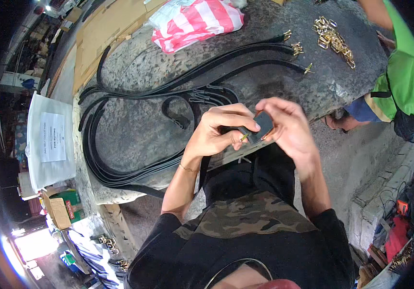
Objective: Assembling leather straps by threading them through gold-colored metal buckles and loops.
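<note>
Near the table's front edge, my left hand (219, 129) pinches a black belt (224, 129) close to its end, where a small gold-coloured metal piece (244, 137) shows by the thumb. My right hand (286, 126) is curled round the belt's dark end from the other side, fingers and thumb gripping it. The fingers hide much of this end, so how the metal sits on it cannot be made out. Beyond my hands, several long black belts (156, 91) lie in loops on the table, some with gold-coloured buckle parts (297, 48) at their far right ends.
A heap of gold-coloured metal loops (333, 41) lies at the table's (135, 120) far right. A red-and-white striped plastic bag (200, 24) is at the back. A white container with a paper label (50, 139) stands left. Another person in green (411, 72) is at the right edge.
</note>
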A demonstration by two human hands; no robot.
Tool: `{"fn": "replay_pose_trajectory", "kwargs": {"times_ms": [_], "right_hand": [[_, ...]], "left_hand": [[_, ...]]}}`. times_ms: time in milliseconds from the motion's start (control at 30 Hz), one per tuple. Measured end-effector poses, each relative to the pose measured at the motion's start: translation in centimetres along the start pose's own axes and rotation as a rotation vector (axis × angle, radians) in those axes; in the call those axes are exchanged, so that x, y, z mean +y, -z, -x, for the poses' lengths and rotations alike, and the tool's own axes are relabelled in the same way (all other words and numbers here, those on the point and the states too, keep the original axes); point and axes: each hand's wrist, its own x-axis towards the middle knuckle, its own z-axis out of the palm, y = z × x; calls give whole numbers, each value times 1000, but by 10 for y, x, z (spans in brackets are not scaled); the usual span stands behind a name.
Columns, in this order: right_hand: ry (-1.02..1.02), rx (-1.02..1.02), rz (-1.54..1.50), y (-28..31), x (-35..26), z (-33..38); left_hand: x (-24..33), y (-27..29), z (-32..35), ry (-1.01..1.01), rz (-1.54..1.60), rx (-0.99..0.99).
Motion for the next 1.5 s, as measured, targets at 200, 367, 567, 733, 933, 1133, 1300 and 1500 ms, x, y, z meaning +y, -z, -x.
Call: {"fn": "replay_pose_trajectory", "kwargs": {"times_ms": [200, 367, 567, 733, 933, 1133, 1300, 1500], "right_hand": [[125, 69, 659, -37, -30, 18], [92, 38, 634, -37, -39, 22], [24, 55, 528, -40, -45, 26], [97, 71, 570, -41, -43, 29], [76, 87, 602, -33, -40, 26], [224, 134, 841, -38, -45, 26], [364, 140, 885, -45, -43, 30], [-12, 139, 669, -32, -24, 17]], "left_hand": [[17, -4, -9, -82, -238, -87], [16, -3, -12, -162, -317, -103], [9, -3, -7, -188, -179, -81], [2, -5, -2, -123, 99, -38], [10, -5, -2, -43, -76, -113], [13, -8, -3, -16, -171, -23], [20, -7, -1, 103, -313, 103], [15, -7, 0, -8, -202, 63]]}}
